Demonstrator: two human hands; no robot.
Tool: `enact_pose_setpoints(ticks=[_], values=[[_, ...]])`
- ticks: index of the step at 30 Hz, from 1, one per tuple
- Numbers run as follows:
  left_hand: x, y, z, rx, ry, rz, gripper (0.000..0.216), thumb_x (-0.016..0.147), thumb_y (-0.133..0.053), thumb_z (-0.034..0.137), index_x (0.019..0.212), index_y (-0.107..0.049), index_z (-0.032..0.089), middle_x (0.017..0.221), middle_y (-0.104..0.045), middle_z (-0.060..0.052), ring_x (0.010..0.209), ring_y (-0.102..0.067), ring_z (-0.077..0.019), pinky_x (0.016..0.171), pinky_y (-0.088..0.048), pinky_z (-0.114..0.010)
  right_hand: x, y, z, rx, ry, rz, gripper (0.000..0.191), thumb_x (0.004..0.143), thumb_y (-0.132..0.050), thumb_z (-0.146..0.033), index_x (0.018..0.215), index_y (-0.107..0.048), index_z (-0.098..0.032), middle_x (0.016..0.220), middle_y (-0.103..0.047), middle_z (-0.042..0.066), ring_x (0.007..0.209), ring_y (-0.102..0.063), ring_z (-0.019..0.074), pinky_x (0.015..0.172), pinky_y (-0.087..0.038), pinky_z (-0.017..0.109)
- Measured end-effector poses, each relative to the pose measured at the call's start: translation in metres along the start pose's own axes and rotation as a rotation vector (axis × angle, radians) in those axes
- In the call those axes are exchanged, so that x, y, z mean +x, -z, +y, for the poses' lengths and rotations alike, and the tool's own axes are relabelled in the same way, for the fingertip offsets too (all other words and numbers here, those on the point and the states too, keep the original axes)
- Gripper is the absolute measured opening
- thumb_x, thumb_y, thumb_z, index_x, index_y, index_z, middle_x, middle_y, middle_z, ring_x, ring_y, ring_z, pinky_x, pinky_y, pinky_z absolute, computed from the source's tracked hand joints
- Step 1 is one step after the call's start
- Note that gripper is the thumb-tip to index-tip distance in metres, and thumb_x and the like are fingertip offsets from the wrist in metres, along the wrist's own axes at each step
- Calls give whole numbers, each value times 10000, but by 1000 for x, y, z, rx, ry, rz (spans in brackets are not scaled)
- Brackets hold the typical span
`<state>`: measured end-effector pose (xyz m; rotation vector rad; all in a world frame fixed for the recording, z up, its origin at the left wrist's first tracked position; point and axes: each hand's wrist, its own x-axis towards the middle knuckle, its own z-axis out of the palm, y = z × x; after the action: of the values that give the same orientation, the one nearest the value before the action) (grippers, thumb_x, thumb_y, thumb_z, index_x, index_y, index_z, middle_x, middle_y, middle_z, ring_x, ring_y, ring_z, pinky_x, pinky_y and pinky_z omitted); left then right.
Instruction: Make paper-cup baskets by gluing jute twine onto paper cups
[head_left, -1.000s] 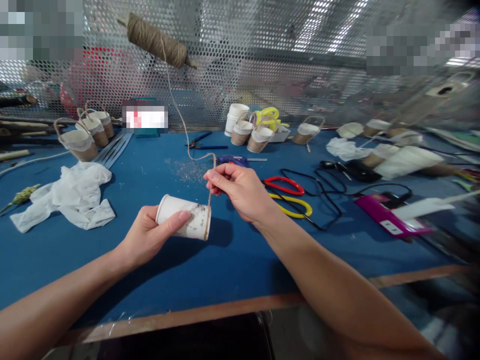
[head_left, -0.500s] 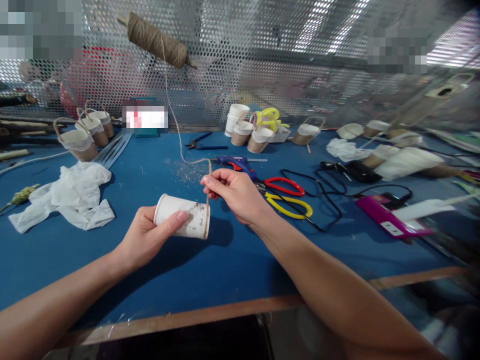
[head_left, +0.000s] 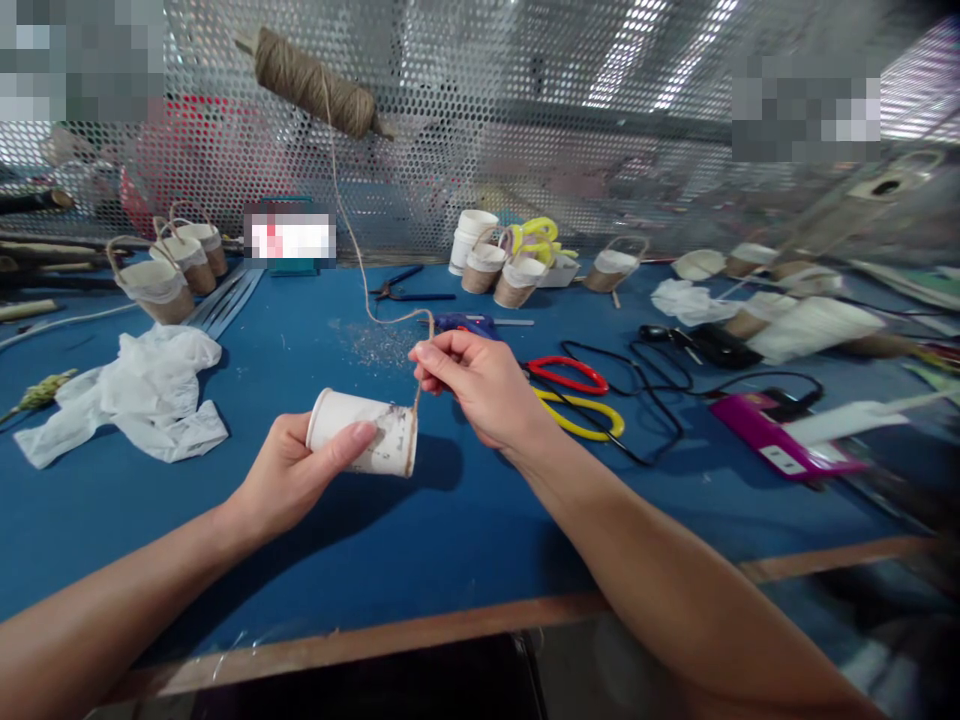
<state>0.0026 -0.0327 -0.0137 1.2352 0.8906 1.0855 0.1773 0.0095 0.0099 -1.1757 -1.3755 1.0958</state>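
My left hand is closed around a white paper cup, tilted on its side with its base to the right. Dark smears mark the cup's side, and a strand of twine runs round the base end. Between thumb and fingers, my right hand pinches the twine just above that end. From there the strand rises slackly to a spool of brown twine mounted against the mesh. Behind my right hand lies a blue glue gun, partly hidden by it.
Scissors with red and yellow handles lie right of my right hand, beside a black cable. Blue-handled pliers lie farther back. White cloth rests at left. Twine-wrapped cups with handles stand left and back; a magenta power strip sits right.
My right hand has moved slightly right, drawing the twine away from the cup at more of a slant. My left hand and the cup have hardly moved.
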Motion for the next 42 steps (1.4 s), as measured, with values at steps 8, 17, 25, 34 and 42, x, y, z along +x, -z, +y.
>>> enact_pose_setpoints(ticks=[8, 17, 25, 34, 42], values=[[0, -1, -1, 16, -31, 15, 113, 700, -643, 214, 624, -724, 189, 576, -677, 37, 489, -523, -46, 513, -457, -108, -1, -3, 5, -16, -31, -48, 119, 733, -597, -228, 658, -576, -138, 560, -561, -30, 496, -481, 53, 520, -405, 206], [-3, 1, 0, 58, -61, 52, 122, 699, -643, 235, 628, -715, 168, 588, -682, 26, 501, -534, -58, 512, -462, -116, -1, -8, 11, -30, -54, -102, 125, 725, -590, -252, 671, -575, -140, 567, -561, -26, 494, -476, 62, 525, -388, 221], [-1, -1, 2, 25, -44, 89, 149, 686, -648, 248, 587, -677, 140, 581, -670, 9, 479, -526, -65, 487, -449, -140, -3, -12, 14, -72, -89, -134, 148, 723, -584, -270, 664, -575, -135, 558, -543, -34, 499, -468, 62, 519, -377, 215], [3, -1, 1, -100, 79, 138, 218, 671, -654, 325, 584, -651, 124, 524, -625, 7, 488, -543, -85, 454, -435, -157, 0, -15, 21, -25, -142, -146, 155, 696, -605, -285, 631, -565, -149, 526, -512, -56, 466, -446, 53, 506, -384, 212], [7, 2, -5, -107, 62, 152, 274, 692, -642, 354, 795, -697, 105, 681, -691, -44, 592, -595, -120, 576, -478, -202, 7, -11, 29, -192, -155, -116, 208, 795, -511, -310, 678, -562, -146, 575, -571, -3, 468, -500, 75, 482, -425, 221]])
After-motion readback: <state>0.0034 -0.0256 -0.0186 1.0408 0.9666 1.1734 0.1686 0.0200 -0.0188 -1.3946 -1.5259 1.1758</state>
